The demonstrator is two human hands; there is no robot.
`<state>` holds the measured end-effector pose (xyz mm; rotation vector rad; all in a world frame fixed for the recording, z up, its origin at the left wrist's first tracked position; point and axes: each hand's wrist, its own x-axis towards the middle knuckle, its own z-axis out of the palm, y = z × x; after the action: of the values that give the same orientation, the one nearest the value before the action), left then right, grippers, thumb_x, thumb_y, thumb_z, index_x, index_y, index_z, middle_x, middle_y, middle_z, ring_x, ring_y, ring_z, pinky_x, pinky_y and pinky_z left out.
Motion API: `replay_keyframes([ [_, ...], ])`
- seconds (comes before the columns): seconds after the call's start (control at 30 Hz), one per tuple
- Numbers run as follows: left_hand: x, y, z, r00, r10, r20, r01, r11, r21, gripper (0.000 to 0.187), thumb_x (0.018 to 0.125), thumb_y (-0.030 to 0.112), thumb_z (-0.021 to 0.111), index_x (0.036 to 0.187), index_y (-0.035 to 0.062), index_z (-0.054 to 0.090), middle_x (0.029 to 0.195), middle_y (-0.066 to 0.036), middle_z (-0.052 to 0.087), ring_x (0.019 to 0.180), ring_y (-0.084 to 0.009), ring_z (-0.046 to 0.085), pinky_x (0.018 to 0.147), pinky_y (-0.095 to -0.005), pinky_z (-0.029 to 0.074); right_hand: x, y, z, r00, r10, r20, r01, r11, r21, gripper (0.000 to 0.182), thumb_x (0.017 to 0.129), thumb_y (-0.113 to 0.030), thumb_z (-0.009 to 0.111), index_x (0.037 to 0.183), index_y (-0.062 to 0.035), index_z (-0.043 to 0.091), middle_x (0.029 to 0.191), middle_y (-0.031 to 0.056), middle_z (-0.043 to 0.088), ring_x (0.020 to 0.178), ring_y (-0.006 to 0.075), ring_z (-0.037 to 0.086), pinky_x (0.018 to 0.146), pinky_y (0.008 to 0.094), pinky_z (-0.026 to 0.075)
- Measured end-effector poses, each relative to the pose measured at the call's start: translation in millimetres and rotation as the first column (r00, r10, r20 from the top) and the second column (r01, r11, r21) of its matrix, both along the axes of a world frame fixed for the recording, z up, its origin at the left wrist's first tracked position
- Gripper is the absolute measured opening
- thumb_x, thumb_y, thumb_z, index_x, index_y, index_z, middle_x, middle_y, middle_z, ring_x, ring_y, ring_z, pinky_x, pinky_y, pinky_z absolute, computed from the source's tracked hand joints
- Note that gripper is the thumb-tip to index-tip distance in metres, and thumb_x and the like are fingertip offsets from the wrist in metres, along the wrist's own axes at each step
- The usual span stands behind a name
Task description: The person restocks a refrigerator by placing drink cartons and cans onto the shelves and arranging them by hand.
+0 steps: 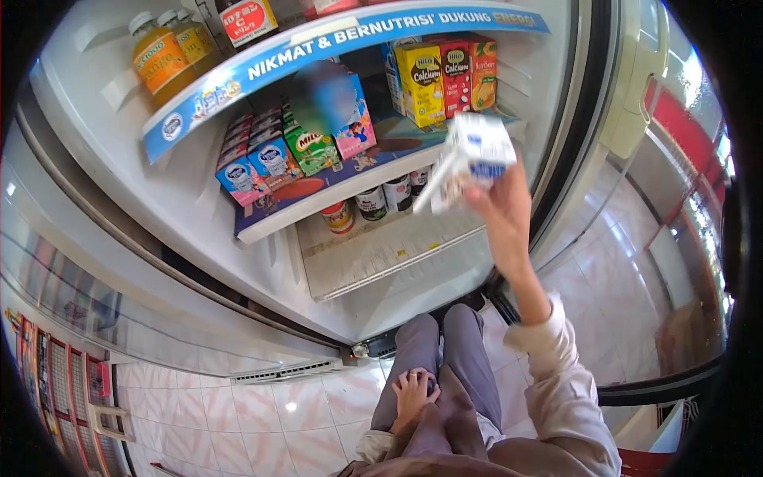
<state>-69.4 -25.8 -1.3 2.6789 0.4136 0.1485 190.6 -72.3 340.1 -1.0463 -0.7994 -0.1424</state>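
My right hand [505,208] is raised in front of the fridge shelf, closed around a white drink carton [480,141] with blue print. The carton is tilted and a little blurred, and a white strip, perhaps a straw, sticks out along its left side. Behind it on the shelf stand a yellow Hilo carton [420,83], a red one [455,79] and an orange one [483,75]. Low on my knee, my left hand [413,395] has its fingers curled over a small dark thing [431,385] that I cannot make out.
Several small milk cartons [276,161] and a green Milo pack [312,149] fill the shelf's left side. Cans [370,203] stand below. Orange drink bottles [161,60] are above, behind a blue label strip [358,36]. An open glass door [636,262] is at right.
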Motion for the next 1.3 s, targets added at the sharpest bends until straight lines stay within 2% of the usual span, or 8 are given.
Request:
replay_keyframes([
  [0.1, 4.3, 1.7, 1.7, 0.998, 0.018, -0.054, -0.017, 0.999, 0.028, 0.031, 0.073, 0.036, 0.074, 0.098, 0.0225, 0.063, 0.118, 0.001, 0.051, 0.119, -0.0307, 0.041, 0.096, -0.0565, 0.031, 43.9, 25.9, 32.8, 0.986, -0.012, 0.167, -0.006, 0.994, 0.11, 0.059, 0.09, -0.016, 0.071, 0.137, 0.0012, 0.04, 0.126, 0.0127, 0.055, 0.114, 0.0177, 0.056, 0.094, 0.0305, 0.047],
  [0.33, 5.2, 3.0, 2.2, 0.998, 0.028, -0.064, -0.025, 0.999, 0.044, 0.028, 0.073, 0.037, 0.075, 0.096, 0.0239, 0.064, 0.117, 0.002, 0.051, 0.12, -0.0302, 0.041, 0.097, -0.0568, 0.031, 77.8, 61.1, 43.9, 0.928, -0.303, 0.215, 0.318, 0.947, -0.038, 0.055, 0.085, -0.017, 0.075, 0.129, 0.003, 0.049, 0.111, 0.0143, 0.066, 0.102, 0.0206, 0.063, 0.088, 0.0316, 0.049],
  [0.5, 6.2, 3.4, 5.0, 0.995, 0.025, -0.099, -0.021, 0.999, 0.043, 0.028, 0.073, 0.038, 0.074, 0.096, 0.0251, 0.064, 0.116, 0.002, 0.052, 0.12, -0.0298, 0.041, 0.097, -0.0572, 0.031, 83.8, 75.6, 30.7, 0.801, -0.466, 0.376, 0.546, 0.827, -0.138, 0.048, 0.081, -0.015, 0.075, 0.121, 0.0038, 0.056, 0.11, 0.0188, 0.052, 0.102, 0.0372, 0.054, 0.09, 0.043, 0.044],
  [0.6, 6.9, 3.2, 2.7, 0.993, 0.04, -0.111, -0.032, 0.997, 0.068, 0.028, 0.074, 0.039, 0.073, 0.096, 0.0251, 0.064, 0.116, 0.002, 0.053, 0.12, -0.0298, 0.041, 0.097, -0.0576, 0.031, 83.7, 76.6, 29.5, 0.717, -0.549, 0.429, 0.661, 0.731, -0.169, 0.046, 0.082, -0.015, 0.074, 0.12, 0.0038, 0.057, 0.112, 0.0185, 0.053, 0.105, 0.038, 0.053, 0.092, 0.0441, 0.043],
  [0.8, 7.6, 3.1, 0.3, 0.993, 0.038, -0.115, -0.032, 0.998, 0.062, 0.028, 0.074, 0.04, 0.073, 0.096, 0.0252, 0.064, 0.116, 0.002, 0.053, 0.121, -0.0303, 0.041, 0.097, -0.0581, 0.031, 83.9, 71.6, 30.7, 0.818, -0.45, 0.36, 0.537, 0.821, -0.194, 0.054, 0.086, -0.022, 0.071, 0.128, 0.0026, 0.049, 0.117, 0.0228, 0.054, 0.112, 0.0412, 0.051, 0.091, 0.0502, 0.042],
  [0.9, 8.1, 2.9, 0.0, 0.994, 0.036, -0.103, -0.028, 0.997, 0.069, 0.029, 0.074, 0.04, 0.073, 0.097, 0.0253, 0.064, 0.116, 0.001, 0.053, 0.121, -0.0307, 0.041, 0.097, -0.0581, 0.031, 64.4, 64.2, 25.6, 0.613, -0.543, 0.573, 0.778, 0.54, -0.32, 0.057, 0.085, -0.02, 0.071, 0.13, 0.002, 0.043, 0.116, 0.0251, 0.056, 0.11, 0.0439, 0.054, 0.091, 0.0513, 0.043],
  [1.1, 8.4, 3.4, 1.7, 0.993, 0.011, -0.117, 0.003, 0.993, 0.121, 0.03, 0.076, 0.043, 0.071, 0.097, 0.0229, 0.066, 0.116, -0.004, 0.055, 0.118, -0.0306, 0.043, 0.094, -0.0568, 0.034, 62.9, 64.3, 28.4, 0.675, -0.492, 0.55, 0.73, 0.554, -0.401, 0.051, 0.081, -0.014, 0.075, 0.12, 0.0015, 0.045, 0.11, 0.0257, 0.058, 0.091, 0.0484, 0.062, 0.075, 0.0526, 0.051],
  [1.3, 10.5, 1.8, 2.9, 0.994, 0.033, -0.107, -0.024, 0.997, 0.079, 0.027, 0.073, 0.039, 0.073, 0.095, 0.0247, 0.065, 0.116, 0.001, 0.054, 0.119, -0.0304, 0.043, 0.094, -0.0565, 0.032, 63.0, 83.9, 35.6, 0.631, -0.466, 0.62, 0.767, 0.492, -0.411, 0.047, 0.081, -0.011, 0.073, 0.116, 0.0025, 0.044, 0.104, 0.0273, 0.059, 0.086, 0.046, 0.064, 0.069, 0.0506, 0.053],
])
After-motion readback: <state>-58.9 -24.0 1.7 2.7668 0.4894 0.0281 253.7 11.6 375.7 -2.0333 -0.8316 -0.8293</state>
